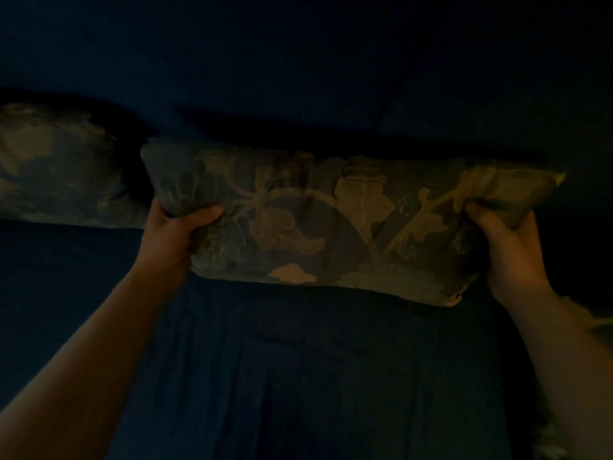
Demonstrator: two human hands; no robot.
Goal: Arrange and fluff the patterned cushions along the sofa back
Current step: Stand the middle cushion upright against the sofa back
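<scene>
The scene is very dim. A floral patterned cushion [331, 224] in blue-grey and tan lies across the middle of the view, against the dark blue sofa back [298, 61]. My left hand [175, 227] grips its left end, thumb on the front face. My right hand [507, 247] pinches its right end, where the fabric bunches. A second patterned cushion [56, 164] rests at the left, against the sofa back, apart from both hands.
The dark blue sofa seat [298, 376] spreads below the cushions, with creases in its cover. A pale patterned scrap of fabric [550, 439] shows at the lower right edge. Darkness hides the far right of the sofa.
</scene>
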